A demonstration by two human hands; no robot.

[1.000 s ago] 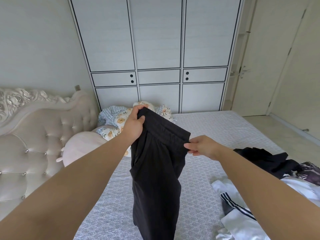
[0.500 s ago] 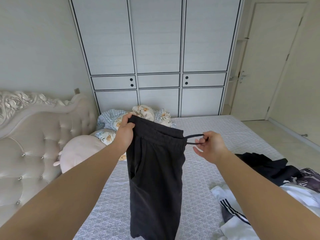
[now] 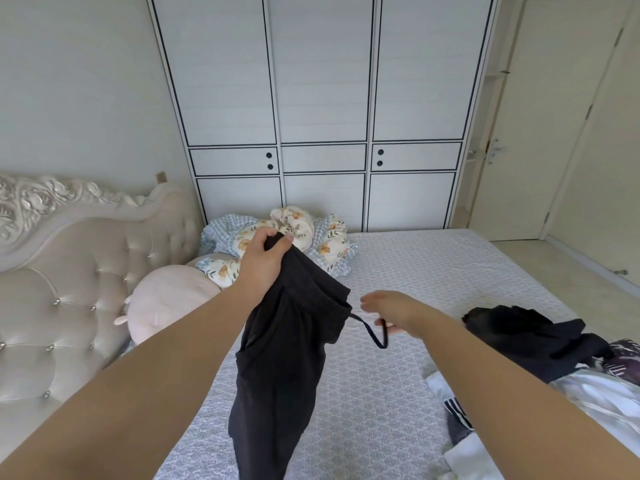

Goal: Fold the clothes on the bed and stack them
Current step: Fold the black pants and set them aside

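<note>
A pair of black trousers is held up above the bed by the left hand, whose fingers and thumb are curled tightly round one end of the waistband. The garment hangs down from that grip, its legs trailing out of view at the lower edge. From the free end of the waistband a black drawstring loops out to the right hand. That hand is blurred, so it cannot be told for certain whether the cord is pinched or merely touched, though it appears to run in under the fingers.

On the right side of the bed an unfolded heap is seen: a black garment lying on a white garment (dark stripes show at its near edge). At the far left corner of the mattress a floral quilt is bunched, with a pink plush cushion just beside it, against the tufted headboard. A white wardrobe is set behind the bed.
</note>
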